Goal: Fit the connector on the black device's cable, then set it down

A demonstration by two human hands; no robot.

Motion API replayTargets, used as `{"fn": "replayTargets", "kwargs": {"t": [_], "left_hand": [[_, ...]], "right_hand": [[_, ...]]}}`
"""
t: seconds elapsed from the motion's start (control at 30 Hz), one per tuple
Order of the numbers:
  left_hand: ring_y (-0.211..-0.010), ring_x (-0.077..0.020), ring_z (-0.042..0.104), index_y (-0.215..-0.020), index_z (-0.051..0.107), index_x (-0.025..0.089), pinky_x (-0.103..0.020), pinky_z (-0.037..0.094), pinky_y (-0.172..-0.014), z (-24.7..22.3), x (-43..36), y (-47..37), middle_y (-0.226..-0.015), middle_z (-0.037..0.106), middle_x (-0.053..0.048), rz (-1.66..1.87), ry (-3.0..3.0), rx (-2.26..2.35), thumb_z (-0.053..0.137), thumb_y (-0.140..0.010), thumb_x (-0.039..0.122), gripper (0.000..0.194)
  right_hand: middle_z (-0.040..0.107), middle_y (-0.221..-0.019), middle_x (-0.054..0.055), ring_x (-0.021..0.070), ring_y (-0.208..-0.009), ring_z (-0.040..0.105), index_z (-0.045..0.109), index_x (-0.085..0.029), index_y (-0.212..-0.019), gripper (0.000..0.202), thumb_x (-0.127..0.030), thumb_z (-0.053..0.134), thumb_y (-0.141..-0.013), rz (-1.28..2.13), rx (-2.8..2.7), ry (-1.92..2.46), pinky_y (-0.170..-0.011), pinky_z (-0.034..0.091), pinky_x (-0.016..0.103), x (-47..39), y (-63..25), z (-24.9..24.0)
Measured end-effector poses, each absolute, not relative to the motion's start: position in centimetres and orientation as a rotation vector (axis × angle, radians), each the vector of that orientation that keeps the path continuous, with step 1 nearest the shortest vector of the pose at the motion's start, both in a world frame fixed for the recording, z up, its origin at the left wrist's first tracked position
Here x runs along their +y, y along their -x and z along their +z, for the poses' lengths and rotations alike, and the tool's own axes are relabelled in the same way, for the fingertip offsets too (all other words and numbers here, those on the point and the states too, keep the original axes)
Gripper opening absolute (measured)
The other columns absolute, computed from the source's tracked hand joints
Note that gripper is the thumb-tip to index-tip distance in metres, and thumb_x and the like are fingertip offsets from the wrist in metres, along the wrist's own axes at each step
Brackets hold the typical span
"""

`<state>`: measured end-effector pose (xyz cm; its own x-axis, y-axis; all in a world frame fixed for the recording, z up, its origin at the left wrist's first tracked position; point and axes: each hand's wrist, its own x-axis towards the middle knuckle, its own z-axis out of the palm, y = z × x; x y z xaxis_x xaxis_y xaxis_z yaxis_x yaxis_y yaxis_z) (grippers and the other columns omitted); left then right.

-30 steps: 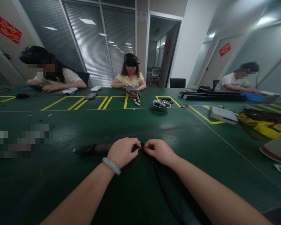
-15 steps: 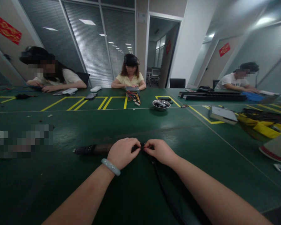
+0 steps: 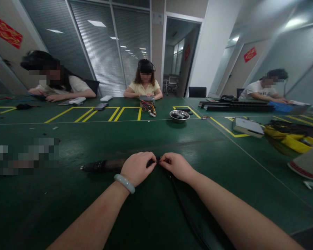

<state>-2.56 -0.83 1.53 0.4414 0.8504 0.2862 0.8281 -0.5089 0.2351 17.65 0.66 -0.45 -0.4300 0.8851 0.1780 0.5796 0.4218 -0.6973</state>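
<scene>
My left hand [image 3: 138,167], with a pale bangle at the wrist, lies over the right end of a dark cylindrical tool [image 3: 101,166]. Its thumb and fingers are pinched together on something small and dark that I cannot make out. Close beside it, my right hand [image 3: 177,166] also pinches something small and dark; the fingertips of the two hands almost meet. From below my right hand a black cable [image 3: 184,208] runs down toward the bottom of the view. The tool's narrow metal tip points left.
On the green table [image 3: 80,208] stand a metal bowl [image 3: 179,116] of dark parts, a grey box with coloured wires [image 3: 147,101], a silver box [image 3: 247,127] and a yellow-black bag [image 3: 294,137]. Three people sit across the table. A blurred-out object lies at left.
Both hands keep nearly the same place and pinch, with only a slight shift at the fingertips. The whole view has moved very slightly.
</scene>
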Motion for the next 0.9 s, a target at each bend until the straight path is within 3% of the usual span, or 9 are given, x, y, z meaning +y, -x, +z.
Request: {"fn": "replayTargets", "kwargs": {"t": [0.33, 0.73, 0.9], "left_hand": [[-0.086, -0.0189, 0.061, -0.103, 0.058, 0.027, -0.034, 0.045, -0.078, 2.00, -1.37, 2.50, -0.092, 0.065, 0.000, 0.605, -2.578, 1.550, 0.056, -0.083, 0.034, 0.022], [-0.092, -0.0190, 0.060, -0.095, 0.063, 0.025, -0.035, 0.044, -0.084, 1.91, -1.08, 2.55, -0.100, 0.067, 0.000, 0.608, -2.617, 1.453, 0.052, -0.088, 0.032, 0.015], [-0.090, -0.0194, 0.060, -0.103, 0.060, 0.027, -0.034, 0.045, -0.082, 2.05, -1.35, 2.46, -0.097, 0.066, 0.000, 0.615, -2.593, 1.499, 0.055, -0.085, 0.032, 0.020]], "right_hand": [[0.066, -0.084, 0.000, 0.0127, -0.074, 0.057, 0.068, -0.021, -0.087, 0.009, -0.026, 0.061, -0.083, 0.766, -2.163, 1.246, -0.064, 0.039, 0.023, 0.44, -17.73, 0.03], [0.066, -0.084, 0.000, 0.0133, -0.073, 0.057, 0.069, -0.021, -0.088, 0.010, -0.026, 0.061, -0.083, 0.734, -2.187, 1.279, -0.065, 0.039, 0.025, 0.33, -17.64, 0.37], [0.066, -0.083, 0.000, 0.0127, -0.073, 0.057, 0.069, -0.021, -0.088, 0.010, -0.026, 0.062, -0.083, 0.742, -2.185, 1.282, -0.064, 0.039, 0.024, 0.31, -17.67, 0.39]]}}
